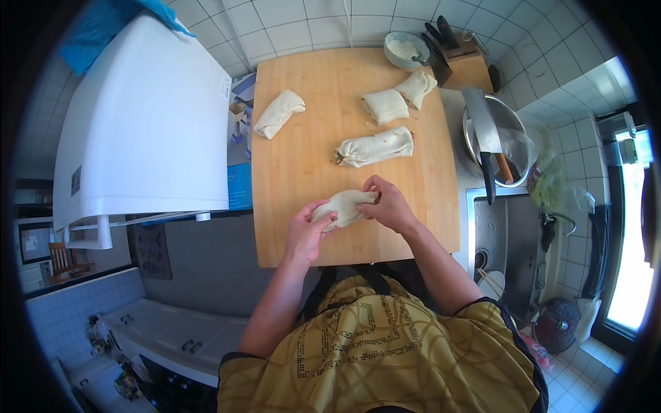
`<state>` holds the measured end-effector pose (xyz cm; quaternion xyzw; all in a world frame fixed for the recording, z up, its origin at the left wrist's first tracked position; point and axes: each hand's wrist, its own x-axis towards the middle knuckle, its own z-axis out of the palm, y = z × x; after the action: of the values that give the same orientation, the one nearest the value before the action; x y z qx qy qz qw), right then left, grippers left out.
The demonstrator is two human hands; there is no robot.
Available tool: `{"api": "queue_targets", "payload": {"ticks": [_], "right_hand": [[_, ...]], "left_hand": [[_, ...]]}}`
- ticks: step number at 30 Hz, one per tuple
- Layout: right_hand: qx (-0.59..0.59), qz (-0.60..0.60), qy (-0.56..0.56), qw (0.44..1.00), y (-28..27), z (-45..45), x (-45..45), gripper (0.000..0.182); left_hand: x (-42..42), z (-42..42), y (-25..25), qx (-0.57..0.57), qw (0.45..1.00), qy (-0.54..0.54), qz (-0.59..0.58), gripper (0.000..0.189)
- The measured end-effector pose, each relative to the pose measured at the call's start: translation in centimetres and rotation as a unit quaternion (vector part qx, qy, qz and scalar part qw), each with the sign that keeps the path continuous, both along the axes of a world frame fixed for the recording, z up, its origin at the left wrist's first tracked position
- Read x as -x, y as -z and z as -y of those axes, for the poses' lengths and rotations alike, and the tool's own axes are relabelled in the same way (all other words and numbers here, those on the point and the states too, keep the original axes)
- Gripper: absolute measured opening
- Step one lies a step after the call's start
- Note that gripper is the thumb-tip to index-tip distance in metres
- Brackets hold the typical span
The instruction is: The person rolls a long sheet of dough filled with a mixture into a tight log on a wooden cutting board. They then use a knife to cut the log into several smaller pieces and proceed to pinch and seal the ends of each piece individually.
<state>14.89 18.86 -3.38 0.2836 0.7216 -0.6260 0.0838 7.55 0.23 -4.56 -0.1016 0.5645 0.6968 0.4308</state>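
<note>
Both of my hands hold one piece of filled dough (345,204) just over the near part of a wooden board (310,165). My left hand (309,227) grips its left end, thumb on top. At the right end, the fingers of my right hand (387,204) pinch the dough's edge. Beyond my hands lies a longer dough roll (376,146), with dark filling showing at its ends. Two shorter dough pieces, one squarish (386,107) and one narrower (418,89), touch at the board's far right. Another dough roll (279,114) rests alone at the far left.
A bowl of white flour (404,49) stands at the back right corner, beside a knife block (465,67). A cleaver (483,124) lies across a metal basin (521,121) on the right, above the sink (490,227). A white appliance (150,118) borders the board's left.
</note>
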Motion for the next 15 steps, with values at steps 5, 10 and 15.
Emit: {"api": "queue_targets", "payload": {"ticks": [5,10,15], "right_hand": [[0.014,-0.032,0.012,0.999,-0.01,0.45,0.06,0.04],[0.006,-0.008,-0.018,1.0,0.19,0.37,0.43,0.03],[0.096,-0.004,0.001,0.995,-0.15,0.1,0.62,0.025]], "left_hand": [[-0.11,-0.15,-0.18,0.005,1.0,-0.008,-0.01,0.033],[0.15,0.1,-0.44,0.015,1.0,0.008,-0.016,0.038],[0.66,0.4,-0.83,0.013,1.0,0.028,-0.003,0.045]]}}
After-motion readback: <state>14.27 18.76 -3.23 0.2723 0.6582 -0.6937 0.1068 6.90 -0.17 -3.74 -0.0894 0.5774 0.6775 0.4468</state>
